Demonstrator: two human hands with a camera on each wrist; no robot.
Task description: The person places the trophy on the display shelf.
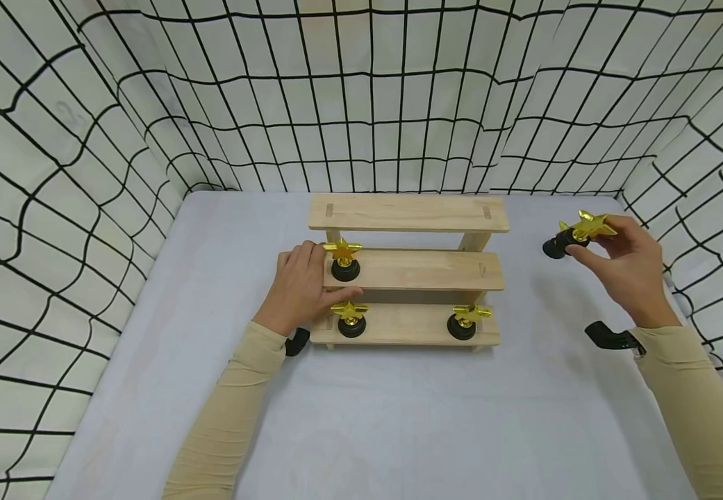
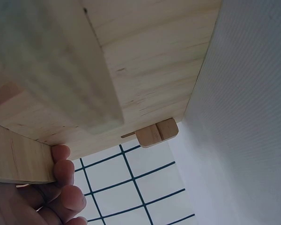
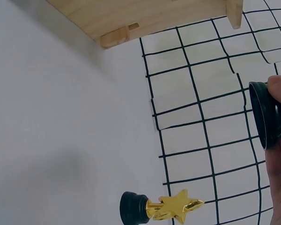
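Observation:
A three-tier wooden display stand (image 1: 411, 271) stands on the white table. My left hand (image 1: 301, 288) holds its left end at the middle tier, with fingertips (image 2: 63, 171) against the wood's edge. One small gold star trophy (image 1: 345, 260) on a black base stands on the middle tier, near that hand. The lowest tier carries a trophy at its left (image 1: 351, 321) and another trophy at its right (image 1: 463, 323). Off to the right, my right hand (image 1: 633, 267) pinches a tilted star trophy (image 1: 592, 226), its black base (image 3: 267, 115) toward the left.
Another star trophy (image 3: 175, 206) stands on the table beyond the held one, mostly hidden in the head view. White walls with a black grid (image 1: 386, 104) enclose the table (image 1: 436, 417) at the back and sides. The stand's top tier (image 1: 408, 212) bears no trophy.

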